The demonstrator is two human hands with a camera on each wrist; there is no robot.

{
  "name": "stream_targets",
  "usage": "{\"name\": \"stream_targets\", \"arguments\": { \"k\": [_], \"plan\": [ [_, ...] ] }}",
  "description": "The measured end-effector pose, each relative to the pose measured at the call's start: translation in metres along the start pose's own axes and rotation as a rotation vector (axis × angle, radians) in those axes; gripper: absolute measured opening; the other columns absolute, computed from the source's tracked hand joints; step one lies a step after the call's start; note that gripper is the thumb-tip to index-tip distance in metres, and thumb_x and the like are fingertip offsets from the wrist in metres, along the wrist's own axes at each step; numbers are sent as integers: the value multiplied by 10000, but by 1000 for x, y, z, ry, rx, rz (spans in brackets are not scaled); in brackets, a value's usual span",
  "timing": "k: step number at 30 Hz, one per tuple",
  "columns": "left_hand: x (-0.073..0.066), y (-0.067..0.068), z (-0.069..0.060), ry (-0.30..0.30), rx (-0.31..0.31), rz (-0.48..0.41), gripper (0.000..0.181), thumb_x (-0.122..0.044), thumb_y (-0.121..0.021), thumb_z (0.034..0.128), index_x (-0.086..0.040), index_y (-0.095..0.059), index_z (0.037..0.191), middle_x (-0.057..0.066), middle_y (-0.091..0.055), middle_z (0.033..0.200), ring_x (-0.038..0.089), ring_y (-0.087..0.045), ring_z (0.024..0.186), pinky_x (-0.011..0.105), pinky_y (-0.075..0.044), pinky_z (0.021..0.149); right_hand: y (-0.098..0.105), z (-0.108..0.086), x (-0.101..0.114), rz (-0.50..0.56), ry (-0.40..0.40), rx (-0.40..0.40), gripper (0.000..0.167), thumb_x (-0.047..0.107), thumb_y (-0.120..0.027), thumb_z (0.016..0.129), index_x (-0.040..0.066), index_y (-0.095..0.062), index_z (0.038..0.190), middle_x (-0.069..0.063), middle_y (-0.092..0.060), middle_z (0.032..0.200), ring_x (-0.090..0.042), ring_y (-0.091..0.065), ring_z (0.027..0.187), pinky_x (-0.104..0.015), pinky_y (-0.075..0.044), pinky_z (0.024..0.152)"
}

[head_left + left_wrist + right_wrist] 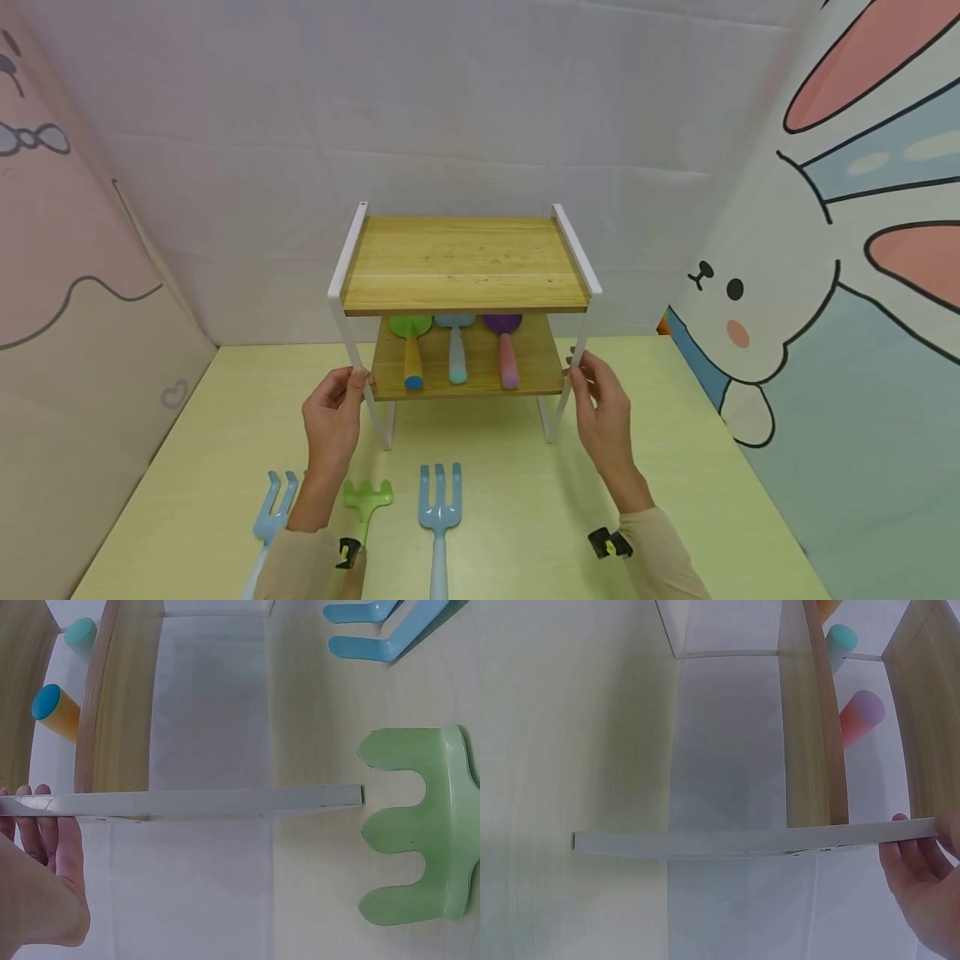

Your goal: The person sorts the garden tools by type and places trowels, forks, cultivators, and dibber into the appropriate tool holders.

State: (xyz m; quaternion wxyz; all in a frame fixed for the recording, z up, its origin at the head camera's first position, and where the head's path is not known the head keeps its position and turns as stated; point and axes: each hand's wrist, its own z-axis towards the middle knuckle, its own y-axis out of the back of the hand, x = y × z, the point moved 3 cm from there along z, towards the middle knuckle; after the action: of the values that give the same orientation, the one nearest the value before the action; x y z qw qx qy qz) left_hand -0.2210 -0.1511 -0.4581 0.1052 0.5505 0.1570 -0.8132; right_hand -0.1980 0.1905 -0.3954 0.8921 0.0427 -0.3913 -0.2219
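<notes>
Because we have the small rack (465, 267) between our two hands, it can be steadied from both sides. Our left hand (333, 412) pinches the near left leg (345, 333), thumb in front and fingers behind; our right hand (606, 417) is likewise closed about the near right leg (583, 337). Whether the feet bear fully on the desk (712, 467) below our hands, we cannot tell. We judge the frame stiff and smooth, perhaps slippery, and the wooden boards moderately heavy. Gripping both legs near the lower board (483, 367) seems sound: the green shovel (412, 358), blue shovel (457, 358) and pink-handled shovel (508, 362) lie loose between our hands and could slide if we tilted it.
</notes>
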Motion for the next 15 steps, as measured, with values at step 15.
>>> {"name": "stream_targets", "arguments": {
  "k": [15],
  "plan": [
    [-5, 1, -4, 42, -24, 41, 263, -170, -650, 1032, 81, -726, 1044, 17, -751, 874, 87, -718, 828, 199, -571, 811, 4, 4, -62, 156, 14, 165, 183, -137, -550, 995, -70, -650, 1133, -212, -691, 947, -329, -701, 850, -231, -588, 798]
  ]
}}
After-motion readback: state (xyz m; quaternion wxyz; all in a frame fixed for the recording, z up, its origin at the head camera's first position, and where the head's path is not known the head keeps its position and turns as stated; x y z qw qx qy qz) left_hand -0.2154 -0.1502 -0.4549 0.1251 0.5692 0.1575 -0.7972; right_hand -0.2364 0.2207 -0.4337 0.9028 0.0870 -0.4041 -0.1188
